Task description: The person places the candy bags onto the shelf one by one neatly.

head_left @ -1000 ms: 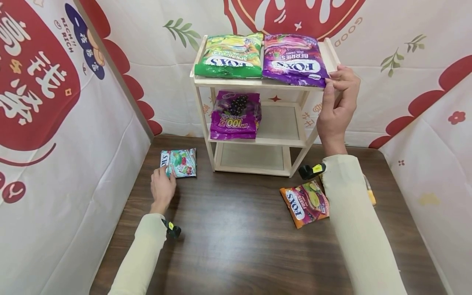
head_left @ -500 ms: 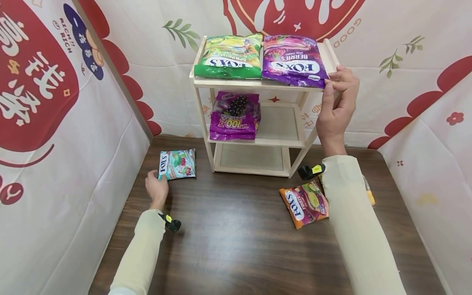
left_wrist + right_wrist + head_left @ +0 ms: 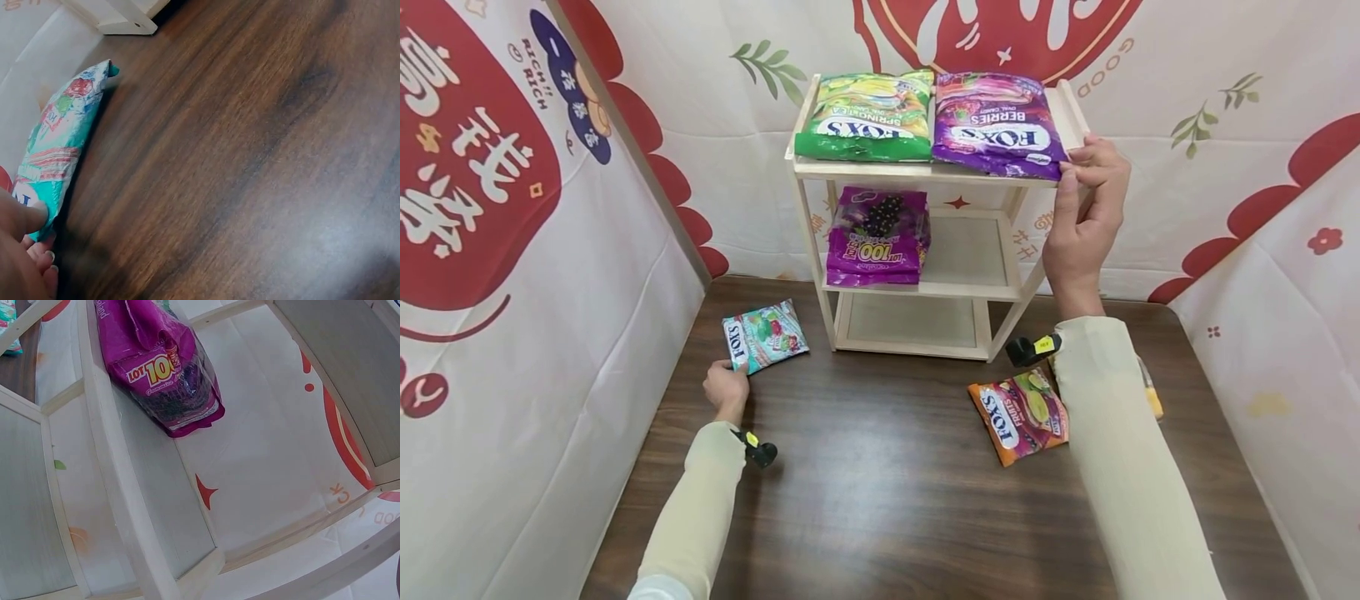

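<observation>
In the head view my left hand (image 3: 727, 390) pinches the near left corner of a teal Fox's candy bag (image 3: 766, 335), thumb on top. The left wrist view shows this candy bag (image 3: 59, 137) with its far end slightly raised and my left thumb (image 3: 28, 219) on its near end. My right hand (image 3: 1088, 221) grips the right front corner of the top tier of a three-tier wooden shelf (image 3: 917, 289), fingertips right at the corner of a purple Fox's Berries bag (image 3: 996, 121). Beside that lies a green Fox's Spring Tea bag (image 3: 868, 117).
A purple gummies bag (image 3: 878, 237) stands on the middle tier at left. Right of the shelf lies an orange Fox's Fruits bag (image 3: 1021, 415), with a yellow-edged pack (image 3: 1153, 402) mostly hidden behind the right sleeve. Printed cloth walls (image 3: 1262, 333) enclose the brown table (image 3: 865, 500).
My left hand slid from over the teal bag to its near left corner and now pinches it. The bag has turned, its right end swinging away from me. The right hand stays put.
</observation>
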A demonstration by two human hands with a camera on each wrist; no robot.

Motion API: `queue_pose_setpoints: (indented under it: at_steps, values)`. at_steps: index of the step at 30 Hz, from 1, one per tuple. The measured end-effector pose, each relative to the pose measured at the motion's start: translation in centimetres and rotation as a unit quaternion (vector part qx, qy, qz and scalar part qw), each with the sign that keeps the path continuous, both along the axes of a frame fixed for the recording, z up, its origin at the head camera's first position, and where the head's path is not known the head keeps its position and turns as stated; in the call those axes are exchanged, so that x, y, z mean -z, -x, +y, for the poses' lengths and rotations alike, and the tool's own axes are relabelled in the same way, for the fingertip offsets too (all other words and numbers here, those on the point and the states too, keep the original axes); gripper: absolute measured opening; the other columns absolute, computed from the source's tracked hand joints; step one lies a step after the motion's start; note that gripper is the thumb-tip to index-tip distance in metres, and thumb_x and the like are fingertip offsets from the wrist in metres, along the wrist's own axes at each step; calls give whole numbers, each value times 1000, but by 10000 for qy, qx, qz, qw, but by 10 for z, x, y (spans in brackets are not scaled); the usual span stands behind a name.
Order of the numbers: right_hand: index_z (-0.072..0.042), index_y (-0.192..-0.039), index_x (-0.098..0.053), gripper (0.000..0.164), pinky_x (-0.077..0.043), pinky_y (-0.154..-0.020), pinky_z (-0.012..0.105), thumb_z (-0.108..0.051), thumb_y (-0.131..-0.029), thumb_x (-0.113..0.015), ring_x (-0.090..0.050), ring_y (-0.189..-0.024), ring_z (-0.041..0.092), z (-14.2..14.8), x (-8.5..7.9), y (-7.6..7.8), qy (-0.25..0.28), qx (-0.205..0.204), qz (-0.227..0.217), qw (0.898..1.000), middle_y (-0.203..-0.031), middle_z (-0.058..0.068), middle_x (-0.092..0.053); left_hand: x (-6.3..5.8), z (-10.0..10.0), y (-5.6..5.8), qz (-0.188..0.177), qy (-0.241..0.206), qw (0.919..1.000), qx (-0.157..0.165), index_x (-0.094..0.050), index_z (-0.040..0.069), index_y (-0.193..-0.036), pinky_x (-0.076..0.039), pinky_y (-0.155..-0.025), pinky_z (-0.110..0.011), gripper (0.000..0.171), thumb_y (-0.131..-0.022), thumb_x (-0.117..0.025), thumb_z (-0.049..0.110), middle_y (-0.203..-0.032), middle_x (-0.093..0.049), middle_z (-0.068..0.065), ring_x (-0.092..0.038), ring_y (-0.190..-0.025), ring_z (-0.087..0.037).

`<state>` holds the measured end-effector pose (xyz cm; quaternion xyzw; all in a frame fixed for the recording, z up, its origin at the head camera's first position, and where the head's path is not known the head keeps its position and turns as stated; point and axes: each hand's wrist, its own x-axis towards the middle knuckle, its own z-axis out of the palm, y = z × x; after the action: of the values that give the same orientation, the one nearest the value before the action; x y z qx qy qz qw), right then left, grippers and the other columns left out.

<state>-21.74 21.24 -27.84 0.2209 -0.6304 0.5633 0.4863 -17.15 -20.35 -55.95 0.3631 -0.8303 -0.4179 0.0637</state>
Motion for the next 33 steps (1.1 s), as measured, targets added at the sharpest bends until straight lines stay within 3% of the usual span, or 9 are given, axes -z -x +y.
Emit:
queue_pose_setpoints:
  at_steps: [5, 11, 14, 18, 24, 25, 28, 33]
  values:
    - [10, -93, -51, 14, -29, -110, 39, -2, -88, -47, -40, -124, 27, 0, 1, -1, -17, 0, -66, 10000, -109, 9, -53, 0, -1, -3, 18, -322, 9995, 44, -62, -5, -110, -44, -87, -48, 31, -92, -62, 20, -109, -61, -23, -53, -100, -37]
    - [2, -90, -54, 8, -28, -110, 39, 0, -88, -47, -40, -124, 27, 0, 1, -1, 46, 6, -46, 10000, -107, 7, -53, -3, 0, -4, 707, -1004, 9924, 4, -61, -3, -105, -46, -63, -29, 23, -92, -62, 16, -97, -63, -19, -63, -82, -31]
    - [5, -91, -53, 9, -28, -110, 39, 0, -88, -47, -40, -124, 27, 0, 1, -1, 30, -16, -56, 10000, -108, 6, -53, -7, 5, -4, 1089, -851, 9904, 18, -62, -3, -102, -44, -55, -23, 20, -91, -63, 14, -89, -66, -17, -66, -75, -31]
    - [6, -91, -52, 10, -28, -111, 39, -1, -88, -47, -40, -124, 26, 1, 1, -1, 19, 26, -65, 10000, -108, 6, -54, -14, 14, -3, 1616, -478, 9856, 154, -61, 0, -97, -43, -56, -24, 15, -89, -63, 13, -79, -64, -12, -66, -69, -30]
    - [-4, -91, -56, 13, -27, -111, 38, 2, -87, -46, -41, -123, 26, 1, 1, -1, 38, 84, -54, 9999, -108, 7, -54, -29, 27, 0, 2401, -155, 9694, 483, -59, 1, -91, -42, -58, -25, 9, -88, -63, 8, -75, -60, -9, -56, -60, -15]
    - [-1, -91, -56, 12, -27, -111, 38, 2, -87, -46, -41, -123, 26, 1, 1, -1, 21, 99, -25, 9999, -108, 8, -54, -32, 29, 0, 2513, -139, 9662, 555, -59, 1, -90, -43, -57, -25, 8, -88, -63, 8, -76, -59, -8, -54, -60, -12]
    - [-3, -91, -56, 12, -27, -111, 38, 2, -87, -46, -41, -123, 26, 1, 1, 0, 21, 99, -19, 9999, -108, 8, -54, -41, 35, 0, 2799, -62, 9569, 771, -59, 0, -88, -41, -56, -24, 7, -87, -64, 5, -76, -58, -8, -52, -64, -14]
    - [-1, -91, -55, 10, -28, -110, 38, 1, -87, -46, -40, -123, 26, 1, 0, 1, -22, 59, -50, 10000, -109, 9, -53, -52, 43, -1, 2977, -166, 9492, 1009, -59, 2, -86, -45, -50, -22, 6, -88, -63, 6, -71, -58, -8, -58, -57, -23]
